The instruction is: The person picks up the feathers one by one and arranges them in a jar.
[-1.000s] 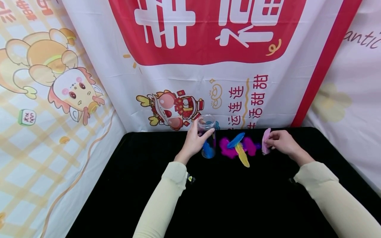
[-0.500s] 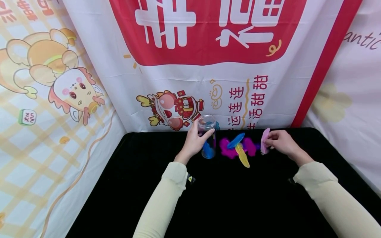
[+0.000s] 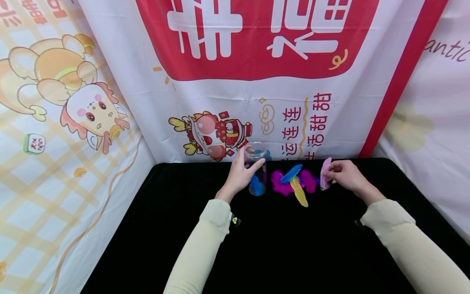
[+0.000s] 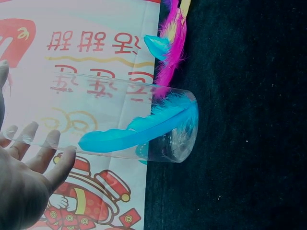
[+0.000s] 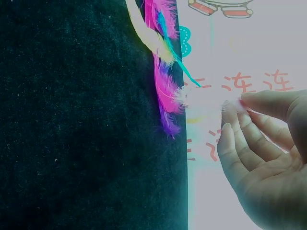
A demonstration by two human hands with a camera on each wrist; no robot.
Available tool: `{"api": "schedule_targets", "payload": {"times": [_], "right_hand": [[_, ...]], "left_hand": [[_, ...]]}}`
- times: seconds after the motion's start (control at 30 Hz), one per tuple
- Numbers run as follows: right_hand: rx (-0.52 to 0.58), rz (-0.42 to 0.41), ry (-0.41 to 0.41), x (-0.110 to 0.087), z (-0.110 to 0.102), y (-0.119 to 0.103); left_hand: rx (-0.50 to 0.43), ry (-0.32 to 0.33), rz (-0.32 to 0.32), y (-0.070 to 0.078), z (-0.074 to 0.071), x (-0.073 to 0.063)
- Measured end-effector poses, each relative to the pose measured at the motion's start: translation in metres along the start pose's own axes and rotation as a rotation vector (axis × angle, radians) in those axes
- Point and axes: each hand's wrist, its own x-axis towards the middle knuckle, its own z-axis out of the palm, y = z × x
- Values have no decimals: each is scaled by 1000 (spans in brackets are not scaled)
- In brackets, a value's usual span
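Observation:
My left hand (image 3: 238,173) grips a clear cylindrical jar (image 3: 256,152) that stands upright near the back of the black table. Inside the jar a curved blue feather (image 4: 127,136) reaches down to the base in the left wrist view. My right hand (image 3: 346,176) pinches a pale pink feather (image 3: 324,173) between thumb and fingertips, to the right of the jar. Between the hands lie several loose feathers: magenta ones (image 3: 280,183), a blue feather (image 3: 291,174) and a yellow feather (image 3: 299,194) on top. In the right wrist view the pinched feather looks washed out against the bright backdrop.
The black cloth-covered table (image 3: 286,253) ends right behind the jar and feathers. A white and red printed cloth (image 3: 249,90) hangs directly at that back edge. A yellow-checked cloth (image 3: 47,179) walls the left side, and a white cloth (image 3: 437,155) the right.
My right hand has shifted slightly left with the pink feather, toward the loose feathers. The left hand and the jar have kept their place.

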Motion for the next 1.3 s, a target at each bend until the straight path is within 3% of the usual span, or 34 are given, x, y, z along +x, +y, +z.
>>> {"api": "schedule_targets", "payload": {"times": [0.7,1.3], "right_hand": [[15,-22,18,1,6,-16],[123,35,-15,2,3,-29]], "left_hand": [[9,-1,-3,-2,0,1],[4,1,3,-1,0,0]]}}
